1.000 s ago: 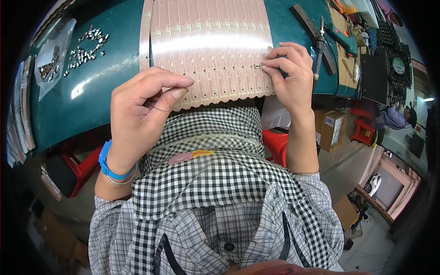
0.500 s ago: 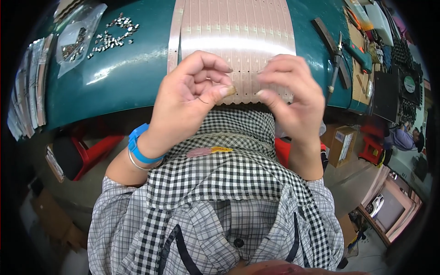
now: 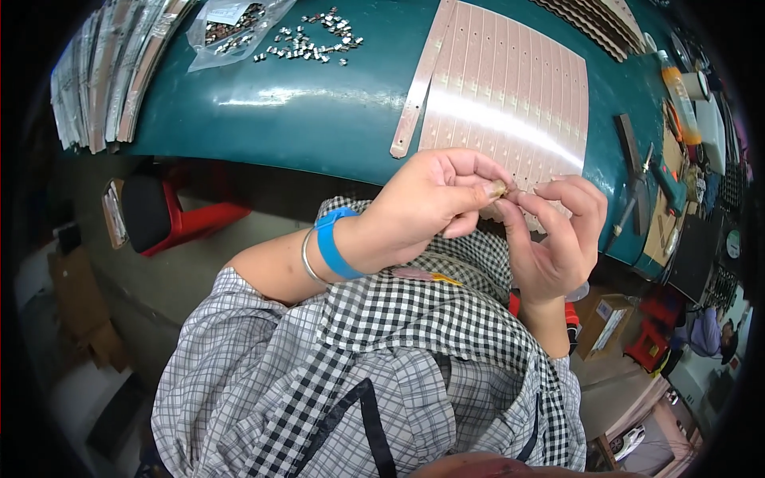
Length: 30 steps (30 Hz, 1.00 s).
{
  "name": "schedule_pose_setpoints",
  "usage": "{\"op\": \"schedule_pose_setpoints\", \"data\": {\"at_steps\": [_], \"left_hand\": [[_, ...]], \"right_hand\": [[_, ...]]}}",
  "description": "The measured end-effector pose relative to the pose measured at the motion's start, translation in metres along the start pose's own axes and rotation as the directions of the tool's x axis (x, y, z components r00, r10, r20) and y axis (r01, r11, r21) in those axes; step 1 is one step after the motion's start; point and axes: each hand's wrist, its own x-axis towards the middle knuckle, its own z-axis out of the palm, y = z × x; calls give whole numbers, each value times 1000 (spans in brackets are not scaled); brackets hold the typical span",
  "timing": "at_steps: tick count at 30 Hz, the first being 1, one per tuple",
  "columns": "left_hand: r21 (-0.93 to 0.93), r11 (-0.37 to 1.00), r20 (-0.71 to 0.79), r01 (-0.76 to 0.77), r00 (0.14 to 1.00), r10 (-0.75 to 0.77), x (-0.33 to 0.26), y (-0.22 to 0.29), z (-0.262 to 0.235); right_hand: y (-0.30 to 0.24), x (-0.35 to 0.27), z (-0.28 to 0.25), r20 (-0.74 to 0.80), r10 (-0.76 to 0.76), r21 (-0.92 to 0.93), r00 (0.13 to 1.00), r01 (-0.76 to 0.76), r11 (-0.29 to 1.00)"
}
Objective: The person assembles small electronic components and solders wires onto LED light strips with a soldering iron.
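We pinch what seems a tiny, light, slippery metal clip (image 3: 500, 190) between left hand (image 3: 426, 203) and right hand (image 3: 558, 239) fingertips, above the thin, bendy pink perforated sheet's (image 3: 510, 95) near edge.

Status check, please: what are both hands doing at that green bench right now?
Left hand and right hand pinch a small part between fingertips. Hands over near edge of pink perforated sheet. Loose metal pieces lie apart; nothing in the way.

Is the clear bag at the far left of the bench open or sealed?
Cannot tell. The bag lies flat with small metal parts inside and more parts loose beside it, but its mouth is out of view.
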Motion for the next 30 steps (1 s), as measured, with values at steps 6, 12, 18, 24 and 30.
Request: {"op": "schedule_pose_setpoints", "data": {"at_steps": [6,12,18,24,30], "left_hand": [[-269,947,45,177,984,-171,3,-6,-4],[-97,987,-21,126,991,-129,-1,1,5],[657,703,11,-271,936,351,-12,22,-11],[942,-256,69,219,618,783,0,92,-105],[943,-274,86,188,659,748,12,91,-124]], "right_hand": [[3,-2,3,-36,-98,20,995,99,995],[6,3,0,-31,-141,-36,990,140,990],[40,3,-9,8,112,110,994,-112,988],[64,-14,-13,243,176,-158,954,-140,977],[66,-16,-16,267,165,-282,949,-87,955]]}}
